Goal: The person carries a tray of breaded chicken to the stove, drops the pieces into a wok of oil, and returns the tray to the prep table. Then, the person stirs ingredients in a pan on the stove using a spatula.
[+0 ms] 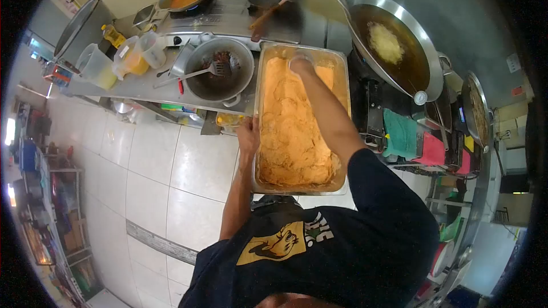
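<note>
The left hand (248,135) grips a deep rectangular steel pan (343,71), likely steadying it; above lumpy orange mixture (290,131), I can't make out the blurred right hand's (302,65) hold.

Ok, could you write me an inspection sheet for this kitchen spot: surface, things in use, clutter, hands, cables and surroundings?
Surface: steel counter, left of the tray.
Things in use: metal tray holding an orange, crumbly or powdery mix.
Clutter: plastic jugs and a wok with a slotted spatula on the counter.
Hands: left hand appears to grip the tray's left rim; right hand is blurred at the tray's far end, its grip unclear.
Cables: thin lines by the right wall may be cables; too small to tell.
Surroundings: large pan of dark liquid with pale food in it, right of the tray; tiled floor below.
</note>
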Demonstrator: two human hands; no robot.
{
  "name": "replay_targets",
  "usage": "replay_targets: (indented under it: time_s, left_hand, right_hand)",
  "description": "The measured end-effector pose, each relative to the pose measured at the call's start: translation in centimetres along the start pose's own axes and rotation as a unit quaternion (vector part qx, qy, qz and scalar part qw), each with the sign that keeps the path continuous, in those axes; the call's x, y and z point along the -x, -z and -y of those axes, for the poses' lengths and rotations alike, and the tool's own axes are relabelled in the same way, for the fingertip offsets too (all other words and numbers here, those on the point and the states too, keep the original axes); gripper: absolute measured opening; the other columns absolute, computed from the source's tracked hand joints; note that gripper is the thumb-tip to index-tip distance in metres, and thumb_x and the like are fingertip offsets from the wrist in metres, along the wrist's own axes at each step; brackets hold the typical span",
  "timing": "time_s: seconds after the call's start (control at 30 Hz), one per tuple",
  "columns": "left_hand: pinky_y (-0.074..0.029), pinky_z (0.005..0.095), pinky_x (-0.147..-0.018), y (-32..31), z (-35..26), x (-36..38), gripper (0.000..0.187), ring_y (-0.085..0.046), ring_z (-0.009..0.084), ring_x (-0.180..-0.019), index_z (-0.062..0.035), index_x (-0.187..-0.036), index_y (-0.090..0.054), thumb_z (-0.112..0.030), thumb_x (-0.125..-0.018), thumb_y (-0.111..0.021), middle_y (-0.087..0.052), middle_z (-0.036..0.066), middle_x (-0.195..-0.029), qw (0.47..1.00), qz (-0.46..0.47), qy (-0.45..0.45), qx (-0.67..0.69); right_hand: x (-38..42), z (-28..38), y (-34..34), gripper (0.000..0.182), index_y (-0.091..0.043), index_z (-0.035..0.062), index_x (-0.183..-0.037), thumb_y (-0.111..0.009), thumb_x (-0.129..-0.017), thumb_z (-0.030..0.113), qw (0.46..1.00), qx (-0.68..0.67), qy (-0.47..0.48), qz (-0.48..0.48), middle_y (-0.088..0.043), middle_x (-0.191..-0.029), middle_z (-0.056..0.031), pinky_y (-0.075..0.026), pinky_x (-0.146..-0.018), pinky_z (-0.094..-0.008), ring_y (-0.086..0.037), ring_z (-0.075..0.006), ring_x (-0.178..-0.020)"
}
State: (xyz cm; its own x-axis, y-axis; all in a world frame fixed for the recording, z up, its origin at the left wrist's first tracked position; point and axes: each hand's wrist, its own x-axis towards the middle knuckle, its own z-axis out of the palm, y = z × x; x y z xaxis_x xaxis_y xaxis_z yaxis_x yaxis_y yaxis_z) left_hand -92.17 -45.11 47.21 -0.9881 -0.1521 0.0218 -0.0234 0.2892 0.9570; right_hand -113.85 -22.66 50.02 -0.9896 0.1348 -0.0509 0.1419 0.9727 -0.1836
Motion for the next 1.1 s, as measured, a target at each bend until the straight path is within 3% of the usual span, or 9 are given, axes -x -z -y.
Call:
replay_targets:
  time_s: [0.2,0.3,0.4,0.57,0.67,0.8,0.87,0.97,1.1]
  left_hand:
    - [-0.029,0.0337,-0.048,0.0,-1.3,0.2,0.04,-0.03,0.0142,-0.054,0.003,-0.067,-0.045,-0.027,-0.092,-0.051,-0.036,0.007,-0.053,1.0,0.011,0.001,0.018]
    - [-0.029,0.0335,-0.047,0.5,-1.5,0.2,0.042,-0.03,0.0138,-0.054,0.003,-0.065,-0.044,-0.027,-0.093,-0.051,-0.035,0.007,-0.053,0.999,0.018,0.004,-0.032]
    - [-0.03,0.0353,-0.047,0.1,0.0,0.1,0.041,-0.03,0.015,-0.053,0.0023,-0.064,-0.043,-0.027,-0.092,-0.051,-0.035,0.01,-0.052,1.0,0.006,0.0,-0.003]
    - [-0.031,0.0326,-0.049,0.5,-0.3,-0.1,0.042,-0.031,0.0123,-0.056,0.0016,-0.066,-0.041,-0.029,-0.093,-0.051,-0.034,0.008,-0.055,0.999,0.021,-0.009,-0.044]
    - [-0.03,0.0334,-0.048,0.2,-0.2,-0.2,0.044,-0.028,0.0134,-0.054,0.0012,-0.063,-0.039,-0.029,-0.092,-0.052,-0.031,0.007,-0.053,0.999,0.003,-0.029,-0.022]
    - [-0.033,0.0395,-0.046,0.3,-0.5,0.0,0.039,-0.038,0.0284,-0.046,0.0018,-0.064,-0.044,-0.026,-0.091,-0.053,-0.042,0.018,-0.052,0.998,-0.008,-0.03,-0.047]
    - [-0.034,0.0397,-0.046,0.5,-0.5,0.0,0.039,-0.039,0.0285,-0.045,0.002,-0.063,-0.045,-0.026,-0.091,-0.053,-0.043,0.018,-0.052,0.999,-0.006,-0.027,-0.046]
    - [-0.034,0.0397,-0.046,-0.1,0.5,-0.4,0.039,-0.041,0.0284,-0.045,0.0024,-0.063,-0.046,-0.025,-0.091,-0.053,-0.044,0.018,-0.053,0.998,-0.02,-0.06,-0.008]
    - [-0.034,0.0391,-0.046,0.2,0.2,-0.2,0.038,-0.042,0.0283,-0.044,0.0028,-0.063,-0.046,-0.023,-0.091,-0.053,-0.044,0.019,-0.054,0.999,0.003,-0.024,-0.039]
  right_hand:
    - [-1.2,-1.8,-7.7,0.02,-0.065,0.0023,-0.091,-0.056,-0.08,0.017,0.988,0.05,-0.109,-0.095,-0.066,-0.095,-0.0146,-0.051,-0.078,-0.0355,-0.064,-0.0247,-0.094]
    - [1.3,-2.0,-4.0,0.022,-0.063,0.0014,-0.092,-0.058,-0.077,0.016,0.997,0.077,-0.015,-0.003,-0.065,-0.094,-0.0173,-0.051,-0.078,-0.0367,-0.063,-0.0284,-0.093]
    - [5.8,-4.0,-0.1,0.039,-0.059,0.0039,-0.104,-0.063,-0.069,0.02,0.991,-0.122,0.011,0.06,-0.059,-0.108,-0.0216,-0.047,-0.085,-0.0397,-0.056,-0.0342,-0.104]
    - [12.7,-3.6,5.5,0.059,-0.05,0.0085,-0.123,-0.068,-0.07,0.027,0.966,0.062,0.026,0.251,-0.05,-0.125,-0.0172,-0.044,-0.09,-0.0398,-0.048,-0.0294,-0.117]
    - [13.7,-4.1,2.5,0.056,-0.05,0.0094,-0.122,-0.069,-0.072,0.026,0.996,-0.034,0.044,0.074,-0.046,-0.13,-0.0151,-0.044,-0.092,-0.0394,-0.045,-0.0288,-0.119]
    - [13.6,-1.9,5.2,0.054,-0.05,0.0085,-0.121,-0.069,-0.073,0.027,0.982,0.055,0.012,0.179,-0.046,-0.13,-0.0144,-0.043,-0.092,-0.04,-0.046,-0.0308,-0.119]
    - [12.9,-2.6,7.0,0.061,-0.045,0.0103,-0.128,-0.069,-0.075,0.028,0.945,0.072,0.093,0.307,-0.042,-0.134,-0.0143,-0.042,-0.095,-0.0398,-0.042,-0.0309,-0.123]
    - [12.9,-4.7,5.8,0.072,-0.037,0.0118,-0.135,-0.07,-0.074,0.029,0.94,-0.132,-0.013,0.314,-0.039,-0.137,-0.0146,-0.041,-0.098,-0.0387,-0.04,-0.03,-0.124]
    - [13.0,-7.4,0.1,0.079,-0.031,0.014,-0.139,-0.072,-0.072,0.031,0.964,-0.118,-0.002,0.238,-0.038,-0.138,-0.0149,-0.038,-0.101,-0.0374,-0.04,-0.0297,-0.124]
